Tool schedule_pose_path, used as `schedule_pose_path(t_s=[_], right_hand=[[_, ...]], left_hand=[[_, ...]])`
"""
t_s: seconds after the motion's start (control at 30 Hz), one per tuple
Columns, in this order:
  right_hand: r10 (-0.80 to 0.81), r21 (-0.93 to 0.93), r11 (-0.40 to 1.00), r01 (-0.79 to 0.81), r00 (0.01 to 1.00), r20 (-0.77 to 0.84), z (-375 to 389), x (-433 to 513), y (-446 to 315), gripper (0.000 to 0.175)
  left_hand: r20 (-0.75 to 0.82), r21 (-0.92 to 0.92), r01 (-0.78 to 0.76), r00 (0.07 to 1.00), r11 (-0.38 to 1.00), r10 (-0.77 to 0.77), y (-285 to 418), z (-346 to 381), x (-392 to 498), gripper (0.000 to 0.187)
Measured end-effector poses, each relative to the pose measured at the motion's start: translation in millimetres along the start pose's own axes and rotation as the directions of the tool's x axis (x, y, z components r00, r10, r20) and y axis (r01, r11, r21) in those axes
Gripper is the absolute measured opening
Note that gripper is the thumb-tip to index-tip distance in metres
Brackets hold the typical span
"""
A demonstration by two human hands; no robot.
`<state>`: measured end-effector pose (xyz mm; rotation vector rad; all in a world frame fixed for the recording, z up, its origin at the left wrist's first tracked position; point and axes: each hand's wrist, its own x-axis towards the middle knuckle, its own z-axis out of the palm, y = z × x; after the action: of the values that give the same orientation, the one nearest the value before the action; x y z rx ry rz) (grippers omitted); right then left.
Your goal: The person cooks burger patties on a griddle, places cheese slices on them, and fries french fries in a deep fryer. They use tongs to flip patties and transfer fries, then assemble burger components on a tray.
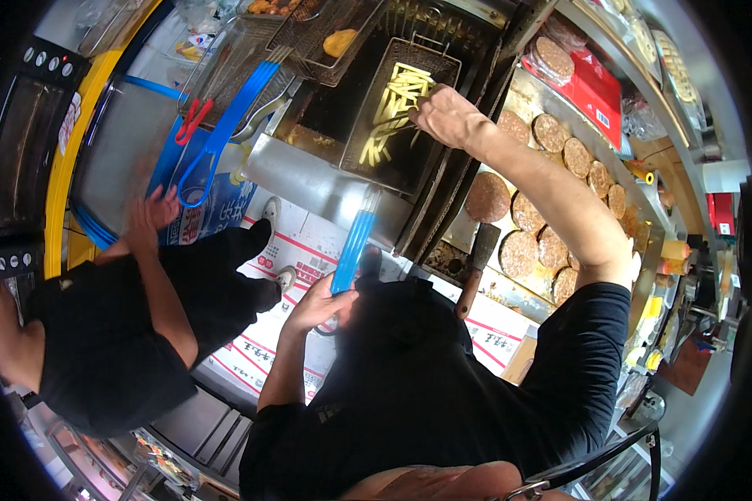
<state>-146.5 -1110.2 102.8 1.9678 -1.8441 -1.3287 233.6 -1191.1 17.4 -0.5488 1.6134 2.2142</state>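
My left hand (323, 304) grips a blue handle (354, 250) whose metal rods run toward the near end of a wire fryer basket (349, 150). Pale cut French fries (401, 94) lie loosely in that basket, over the dark fryer. My right hand (445, 116) reaches over the basket, closed on thin metal tongs (391, 125) whose tips are among the fries. The hand hides the tongs' upper end.
Round meat patties (489, 197) cook on a griddle (542, 291) at right; a wooden-handled scraper (470, 294) lies at its near edge. Another basket (332, 72) holds a fried piece (339, 42). A co-worker (119, 338) stands close at left, near a blue-handled basket (216, 138).
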Motion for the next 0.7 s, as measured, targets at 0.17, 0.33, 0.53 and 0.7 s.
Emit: schedule_pose_path(t_s=[0.17,0.33,0.53,0.7], right_hand=[[-0.057,-0.111,0.991,0.068,0.994,0.098,4.7,3.2,3.8,0.043],[-0.007,-0.053,0.999,0.0,0.99,-0.141,7.7,-5.3,-1.0,0.019],[-0.059,-0.071,0.996,0.057,0.998,-0.036,4.6,4.9,2.8,0.033],[-0.058,-0.051,0.997,0.059,0.998,0.029,7.8,2.3,2.3,0.034]], left_hand=[[-0.01,-0.006,0.022,1.0,1.0,-0.022,4.4,-3.7,-1.6,0.01],[0.0,0.003,0.022,1.0,1.0,-0.022,8.2,-5.0,-1.6,0.008],[-0.013,0.01,0.025,1.0,1.0,-0.025,13.8,-3.4,-2.0,0.007],[-0.042,-0.003,-0.007,0.999,1.0,0.007,15.0,-1.3,-1.3,0.006]])
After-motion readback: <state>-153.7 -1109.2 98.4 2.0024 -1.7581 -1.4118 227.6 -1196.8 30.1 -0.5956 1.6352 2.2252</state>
